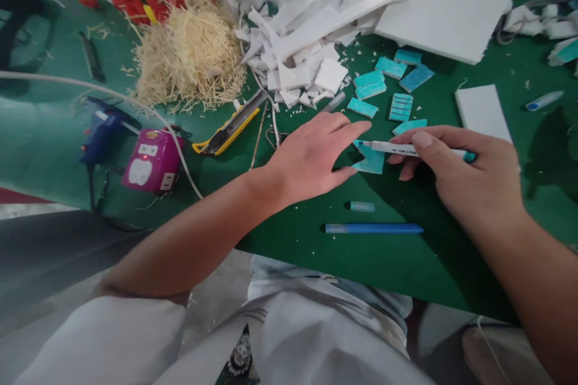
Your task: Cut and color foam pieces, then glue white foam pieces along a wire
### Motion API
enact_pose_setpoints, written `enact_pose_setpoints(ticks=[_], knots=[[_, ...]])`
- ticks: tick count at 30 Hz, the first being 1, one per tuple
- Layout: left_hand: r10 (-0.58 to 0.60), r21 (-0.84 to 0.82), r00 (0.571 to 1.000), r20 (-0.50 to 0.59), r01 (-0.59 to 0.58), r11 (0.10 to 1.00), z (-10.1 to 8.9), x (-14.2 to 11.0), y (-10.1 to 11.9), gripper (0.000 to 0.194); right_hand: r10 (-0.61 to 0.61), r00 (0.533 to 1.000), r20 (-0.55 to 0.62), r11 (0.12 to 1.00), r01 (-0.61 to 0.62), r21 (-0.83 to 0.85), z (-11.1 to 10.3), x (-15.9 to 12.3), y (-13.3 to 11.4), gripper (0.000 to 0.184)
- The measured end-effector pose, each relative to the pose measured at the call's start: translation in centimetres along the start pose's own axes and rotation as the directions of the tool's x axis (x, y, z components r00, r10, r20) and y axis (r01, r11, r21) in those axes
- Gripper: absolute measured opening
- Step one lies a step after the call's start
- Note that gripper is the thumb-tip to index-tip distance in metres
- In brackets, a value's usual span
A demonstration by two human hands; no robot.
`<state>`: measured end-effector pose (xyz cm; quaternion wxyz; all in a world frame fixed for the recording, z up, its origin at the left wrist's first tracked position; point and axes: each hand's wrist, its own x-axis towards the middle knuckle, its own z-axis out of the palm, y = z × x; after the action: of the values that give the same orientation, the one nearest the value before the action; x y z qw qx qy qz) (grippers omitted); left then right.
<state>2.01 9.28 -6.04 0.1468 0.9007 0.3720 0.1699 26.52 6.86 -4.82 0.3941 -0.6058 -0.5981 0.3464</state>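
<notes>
My left hand (313,153) lies flat with fingers stretched out, its fingertips pressing a small teal-coloured foam piece (372,161) on the green table (316,246). My right hand (465,174) grips a white marker with a teal end (406,148), its tip touching that piece. Several teal foam pieces (392,87) lie just beyond the hands. A marker cap (362,207) and a blue marker (374,228) rest near the table's front edge.
A pile of white foam scraps (293,54) and a heap of straw-like shavings (189,54) sit at the back. A yellow utility knife (232,126), a pink power strip (153,162), a blue glue gun (102,132) and white foam boards (456,6) surround the work spot.
</notes>
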Motion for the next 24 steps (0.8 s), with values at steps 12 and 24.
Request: enact_pose_setpoints(ticks=[12, 24], knots=[[-0.033, -0.008, 0.998, 0.045, 0.033, 0.999, -0.46, 0.18, 0.18, 0.058, 0.001, 1.000, 0.009, 1.000, -0.001, -0.013, -0.03, -0.13, -0.18, 0.024], [-0.035, -0.017, 0.998, 0.046, 0.036, 0.999, -0.35, 0.14, 0.24, 0.055, 0.018, 1.000, 0.004, 1.000, -0.018, -0.022, -0.01, -0.14, -0.32, 0.024]])
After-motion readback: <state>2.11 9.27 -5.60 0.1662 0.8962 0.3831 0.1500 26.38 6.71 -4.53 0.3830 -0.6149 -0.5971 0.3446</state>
